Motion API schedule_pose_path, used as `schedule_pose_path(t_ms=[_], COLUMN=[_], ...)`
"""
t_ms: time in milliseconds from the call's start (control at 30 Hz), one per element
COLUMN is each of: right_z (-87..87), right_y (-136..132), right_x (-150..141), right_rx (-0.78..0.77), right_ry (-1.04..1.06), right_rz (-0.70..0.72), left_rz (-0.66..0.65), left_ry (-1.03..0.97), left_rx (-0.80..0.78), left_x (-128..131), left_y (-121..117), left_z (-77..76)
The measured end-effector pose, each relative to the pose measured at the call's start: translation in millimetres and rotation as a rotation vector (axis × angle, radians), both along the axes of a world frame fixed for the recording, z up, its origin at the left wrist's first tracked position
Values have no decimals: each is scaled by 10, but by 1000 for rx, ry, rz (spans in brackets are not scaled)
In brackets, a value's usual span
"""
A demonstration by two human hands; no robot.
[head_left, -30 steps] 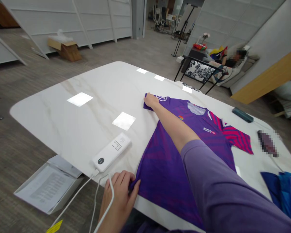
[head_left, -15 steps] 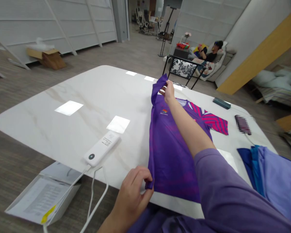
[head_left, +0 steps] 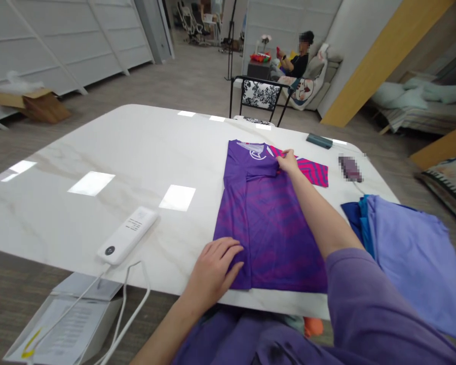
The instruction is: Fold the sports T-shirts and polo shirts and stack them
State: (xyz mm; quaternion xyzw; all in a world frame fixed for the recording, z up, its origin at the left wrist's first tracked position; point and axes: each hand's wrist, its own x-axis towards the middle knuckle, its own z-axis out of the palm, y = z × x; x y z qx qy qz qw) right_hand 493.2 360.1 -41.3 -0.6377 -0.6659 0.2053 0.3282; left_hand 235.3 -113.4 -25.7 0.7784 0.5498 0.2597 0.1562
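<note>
A purple T-shirt [head_left: 273, 228] with pink stripes lies on the white marbled table [head_left: 167, 152]. Its left side is folded inward, and the purple sleeve lies across the chest just under the neck. My right hand [head_left: 289, 163] is closed at the end of that folded sleeve, thumb and finger on the fabric. Near the bottom left corner, my left hand [head_left: 215, 266] rests on the folded edge with its fingers apart. The striped pink sleeve stays spread out to the right, partly behind my right hand.
Folded blue and lavender clothes [head_left: 410, 253] lie at the right. Behind them are a blurred-out phone [head_left: 350, 168] and a dark green case [head_left: 319, 141]. A white cabled device [head_left: 128, 235] lies at left. A chair [head_left: 260, 95] stands beyond the table; a person [head_left: 298, 63] sits farther back.
The shirt's left side and sleeve, lifted before, now lie folded over the front. My right hand has come down to the right; my left hand has loosened from its pinch onto the fabric.
</note>
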Motion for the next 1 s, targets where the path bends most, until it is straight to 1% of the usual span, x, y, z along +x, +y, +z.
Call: schedule_pose_path(t_ms=[67,167,233,300,367,433,533,600,633,700,767,800,833,900,1000], right_z=[-40,-102,-133,-152,-158,-149,-107,-67,-48,-22,-18,-24,-32,-49,-75], right_y=[48,104,131,153,168,162,70,-56,-135,-303,-441,-482,-496,-445,-223], right_x=[-35,-112,-132,-116,-74,-28,-6,-68,-131,-327,-604,-763,-929,-1253,-1631], right_rx=[-22,-80,-117,-114,-86,-47,47,134,169,184,139,112,86,36,-29], right_ry=[-102,-209,-244,-254,-254,-273,-349,-403,-423,-448,-452,-449,-445,-440,-455], right_rz=[-9,12,38,96,169,207,171,177,221,394,592,659,698,711,676], left_rz=[48,63,65,79,110,132,134,137,143,159,171,176,178,178,173], left_ry=[118,260,312,349,377,396,413,411,405,387,374,374,378,394,423], left_rx=[46,49,53,63,68,69,57,49,48,50,52,53,53,54,56], left_x=[-53,-89,-75,-37,13,58,96,103,103,104,108,111,115,122,126], left_y=[56,47,-2,-57,-101,-128,-141,-140,-139,-138,-137,-137,-137,-139,-144], left_z=[-104,-221,-254,-258,-248,-239,-238,-240,-242,-245,-249,-252,-255,-265,-284])
